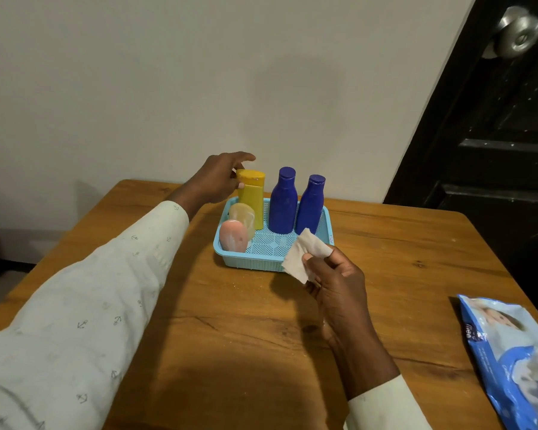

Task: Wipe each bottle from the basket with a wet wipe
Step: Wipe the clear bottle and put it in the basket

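A light blue basket (pixel 255 262) stands on the wooden table (pixel 230 321). Upright in it are a yellow bottle (pixel 251 200), two dark blue bottles (pixel 282 206) (pixel 310 206), a pale yellow bottle (pixel 243 215) and a pink bottle (pixel 233 236). My left hand (pixel 218 181) reaches over the basket's far left corner and grips the yellow bottle's cap between thumb and fingers. My right hand (pixel 336 280) is just in front of the basket's right corner and pinches a folded white wet wipe (pixel 305 256).
A blue pack of wet wipes (pixel 510 358) lies at the table's right edge. A white wall rises right behind the table. A dark door (pixel 491 119) with a metal knob (pixel 517 31) stands at the right.
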